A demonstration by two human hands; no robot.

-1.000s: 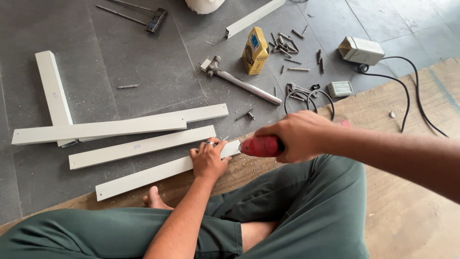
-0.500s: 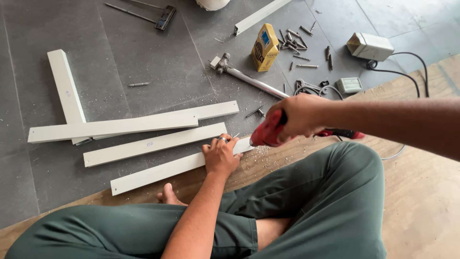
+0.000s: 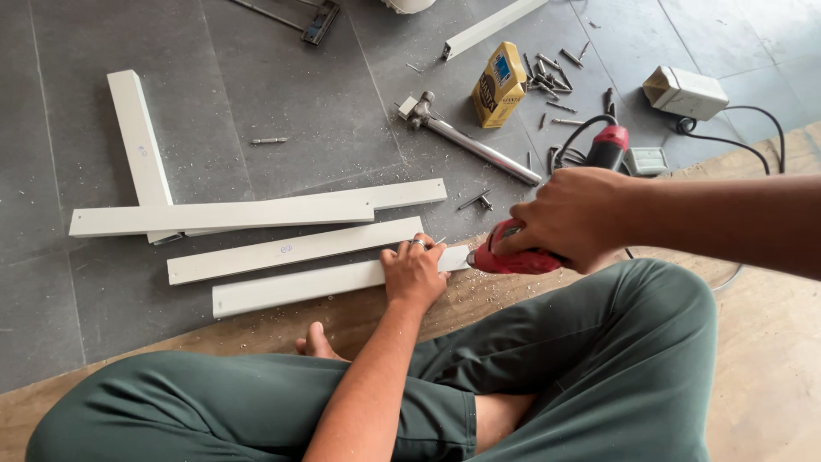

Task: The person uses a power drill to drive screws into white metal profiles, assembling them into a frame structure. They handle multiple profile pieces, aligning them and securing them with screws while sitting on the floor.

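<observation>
I sit cross-legged in green trousers on the floor. My left hand (image 3: 415, 274) presses down on the right end of the nearest white strip (image 3: 299, 287), fingers closed over it. My right hand (image 3: 573, 218) grips a red power drill (image 3: 522, 255), held level with its nose against the strip's end beside my left fingers. The drill's black cord (image 3: 581, 137) runs away behind my right hand. Sawdust lies on the wooden board (image 3: 770, 342) under the strip's end.
More white strips (image 3: 291, 250) (image 3: 222, 216) (image 3: 137, 145) lie on the grey floor to the left. Beyond are a hammer (image 3: 470, 141), a yellow box (image 3: 499, 84), several loose screws (image 3: 556, 73), a white adapter (image 3: 684, 92) with cable, and another strip (image 3: 492, 26).
My right hand has swung the drill round from pointing up and away to lying level, nose against the strip's end. My left hand stays on the strip.
</observation>
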